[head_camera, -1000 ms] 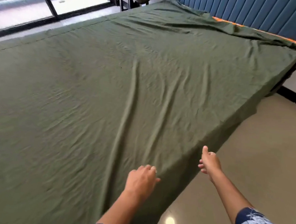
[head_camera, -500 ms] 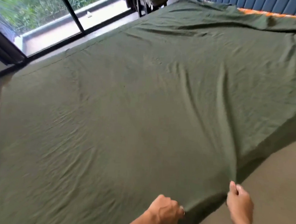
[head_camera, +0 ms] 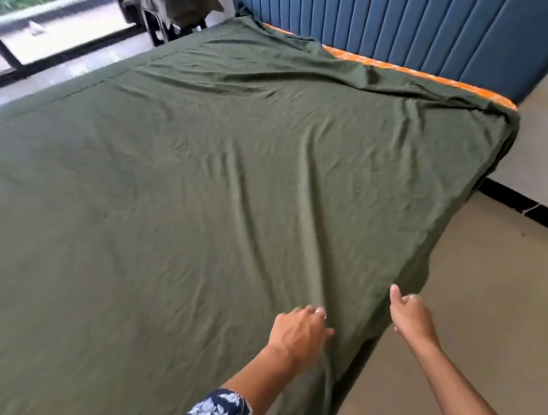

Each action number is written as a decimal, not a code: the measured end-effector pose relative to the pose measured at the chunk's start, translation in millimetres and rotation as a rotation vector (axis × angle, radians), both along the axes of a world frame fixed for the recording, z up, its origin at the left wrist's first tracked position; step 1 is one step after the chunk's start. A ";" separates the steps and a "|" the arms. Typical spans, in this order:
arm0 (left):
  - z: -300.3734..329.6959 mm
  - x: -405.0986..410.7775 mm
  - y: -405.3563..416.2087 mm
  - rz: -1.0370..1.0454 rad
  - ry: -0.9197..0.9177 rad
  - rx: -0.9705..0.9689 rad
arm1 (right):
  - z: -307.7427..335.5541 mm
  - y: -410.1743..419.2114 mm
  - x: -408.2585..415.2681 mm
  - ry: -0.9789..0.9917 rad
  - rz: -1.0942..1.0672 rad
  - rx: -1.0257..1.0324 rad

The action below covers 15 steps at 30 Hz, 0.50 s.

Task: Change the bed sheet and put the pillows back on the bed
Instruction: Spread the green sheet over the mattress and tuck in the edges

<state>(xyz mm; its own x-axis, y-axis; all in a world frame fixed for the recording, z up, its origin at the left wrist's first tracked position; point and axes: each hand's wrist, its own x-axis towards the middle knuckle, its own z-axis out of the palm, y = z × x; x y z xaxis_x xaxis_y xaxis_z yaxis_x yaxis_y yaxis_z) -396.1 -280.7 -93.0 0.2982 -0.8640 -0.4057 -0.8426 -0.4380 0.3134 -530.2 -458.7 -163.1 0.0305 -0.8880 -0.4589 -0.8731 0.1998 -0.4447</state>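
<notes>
The green sheet (head_camera: 204,177) lies spread over the bed, an orange strip (head_camera: 419,72) bare by the headboard (head_camera: 405,32). My left hand (head_camera: 300,334) rests on it, fingers loose; my right hand (head_camera: 412,315) pinches its hanging edge.

The sheet (head_camera: 203,187) lies flat across the bed, open to a hand from 6 o'clock up to 12. At 12 to 1 o'clock the headboard (head_camera: 405,32) stands as a wall, an orange strip (head_camera: 403,69) of mattress bare at its foot. At 11 o'clock a draped rack (head_camera: 163,1) stands beside the bed's far corner. Bare floor (head_camera: 485,300) at 3 to 5 o'clock leaves room along the bed's edge.
</notes>
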 end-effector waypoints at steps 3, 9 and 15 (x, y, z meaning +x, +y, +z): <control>-11.5 2.1 -68.7 -0.034 -0.008 -0.077 | -1.2 -58.6 24.9 0.111 -0.019 0.012; -50.8 -14.6 -120.8 -0.273 -0.053 -0.002 | -15.9 -84.6 22.6 0.122 0.082 -0.047; -37.6 -22.4 -155.5 -0.426 0.102 -0.023 | -18.1 -98.0 -11.9 0.128 -0.048 -0.077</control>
